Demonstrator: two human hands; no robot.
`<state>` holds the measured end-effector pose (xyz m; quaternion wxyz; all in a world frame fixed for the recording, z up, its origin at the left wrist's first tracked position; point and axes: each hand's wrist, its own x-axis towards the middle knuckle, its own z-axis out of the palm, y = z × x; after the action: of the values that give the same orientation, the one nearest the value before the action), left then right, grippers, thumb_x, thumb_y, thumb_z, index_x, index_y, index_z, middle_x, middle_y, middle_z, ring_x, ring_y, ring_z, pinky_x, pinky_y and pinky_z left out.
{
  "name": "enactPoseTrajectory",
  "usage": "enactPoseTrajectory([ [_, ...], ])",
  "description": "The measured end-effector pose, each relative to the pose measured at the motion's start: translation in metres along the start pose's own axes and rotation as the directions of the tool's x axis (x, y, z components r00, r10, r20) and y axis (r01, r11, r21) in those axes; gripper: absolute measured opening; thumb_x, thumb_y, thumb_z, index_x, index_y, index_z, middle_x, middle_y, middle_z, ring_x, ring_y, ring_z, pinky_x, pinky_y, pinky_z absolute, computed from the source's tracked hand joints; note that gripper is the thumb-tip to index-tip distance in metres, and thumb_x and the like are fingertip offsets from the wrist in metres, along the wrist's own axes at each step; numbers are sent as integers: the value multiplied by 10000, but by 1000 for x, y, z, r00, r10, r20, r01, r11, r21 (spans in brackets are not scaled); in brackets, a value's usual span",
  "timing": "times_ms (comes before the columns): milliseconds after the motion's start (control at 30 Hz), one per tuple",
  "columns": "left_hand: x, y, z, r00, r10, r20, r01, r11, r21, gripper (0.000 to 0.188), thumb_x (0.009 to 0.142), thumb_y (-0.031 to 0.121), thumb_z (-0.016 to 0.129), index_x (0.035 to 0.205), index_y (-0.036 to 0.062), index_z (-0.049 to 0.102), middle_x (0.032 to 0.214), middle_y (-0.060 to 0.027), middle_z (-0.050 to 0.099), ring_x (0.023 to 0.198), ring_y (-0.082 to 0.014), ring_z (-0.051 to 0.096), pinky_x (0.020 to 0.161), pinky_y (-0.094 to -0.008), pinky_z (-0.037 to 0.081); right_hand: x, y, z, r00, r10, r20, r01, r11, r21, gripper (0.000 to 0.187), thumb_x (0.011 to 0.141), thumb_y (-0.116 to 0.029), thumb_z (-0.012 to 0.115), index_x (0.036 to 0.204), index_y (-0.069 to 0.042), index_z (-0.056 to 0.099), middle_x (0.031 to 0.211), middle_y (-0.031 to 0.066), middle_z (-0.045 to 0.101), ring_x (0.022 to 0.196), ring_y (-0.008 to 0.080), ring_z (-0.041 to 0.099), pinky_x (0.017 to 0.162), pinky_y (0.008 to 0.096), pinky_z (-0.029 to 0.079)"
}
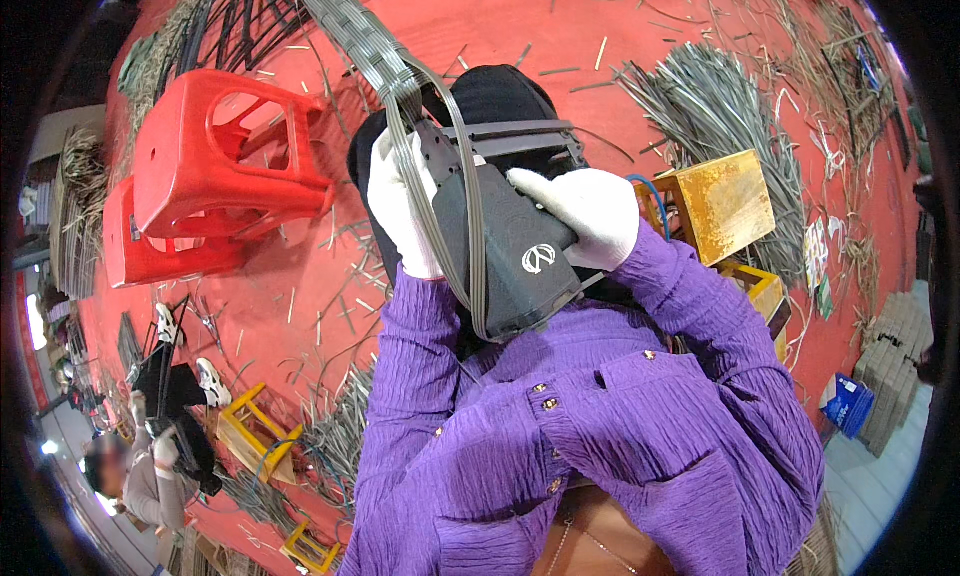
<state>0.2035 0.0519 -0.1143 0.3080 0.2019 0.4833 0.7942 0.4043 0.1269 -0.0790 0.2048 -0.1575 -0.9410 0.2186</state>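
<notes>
My left hand (pixel 397 206), in a white glove, is closed at the left side of a flat dark-grey piece (pixel 510 241) with a round white emblem. Its fingers are partly hidden behind grey plastic strips (pixel 470 216). My right hand (pixel 585 216), also gloved in white, grips the right edge of that piece, thumb on top and fingers underneath. The piece lies tilted above my lap; I cannot tell exactly what it is. The strips loop down across its left part. They join a woven grey band (pixel 350 26) that runs away to the far left.
Red plastic stools (pixel 165 181) stand on the left. At right are a worn yellow stool (pixel 725 206) and a heap of grey strips (pixel 725 116). Strip scraps litter the red floor (pixel 300 326). A seated person (pixel 160 466) works at lower left. A blue packet (pixel 847 404) lies far right.
</notes>
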Motion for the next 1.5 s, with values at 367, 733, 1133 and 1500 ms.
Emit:
enactPoseTrajectory([
  [367, -5, 17, 8, 974, 216, -66, -162, 870, 466, 174, 953, 56, 631, 1112, -14, 622, 980, -50, 606, 855, -123, 569, 753, -259, 482, -12, 3, -11, 990, 79, -118, -66, 992, 106, 814, 579, -183, 803, 1356, -166, 560, 789, 80, 654, 723, 299, 675, 614, 411, 511],
  [733, 49, -30, 0, 893, 449, 36, -358, 659, 662, 422, 1023, 279, 539, 1319, -15, 471, 1091, -103, 580, 914, -235, 587, 812, -364, 502, -86, 38, 11, 768, 611, -189, -524, 771, 362, 300, 837, -290, 672, 1080, -115, 692, 917, 135, 718, 848, 315, 707, 758, 386, 557],
  [1133, 209, 193, 140, 940, 298, 168, -342, 786, 515, 440, 1047, 425, 452, 1126, 44, 657, 949, -42, 657, 868, -154, 600, 785, -334, 500, -71, 44, -28, 658, 719, -225, -665, 695, 275, 199, 788, -219, 702, 886, -46, 691, 783, 212, 680, 791, 392, 687, 685, 448, 540],
  [1500, 220, 282, 144, 804, 319, 502, -594, 470, 653, 317, 1041, 267, 488, 1176, 22, 637, 776, -3, 630, 631, -126, 582, 569, -254, 443, -70, 52, 2, 612, 760, -218, -643, 639, 422, 165, 813, -154, 674, 923, -31, 666, 767, 213, 677, 777, 389, 694, 648, 415, 543],
])
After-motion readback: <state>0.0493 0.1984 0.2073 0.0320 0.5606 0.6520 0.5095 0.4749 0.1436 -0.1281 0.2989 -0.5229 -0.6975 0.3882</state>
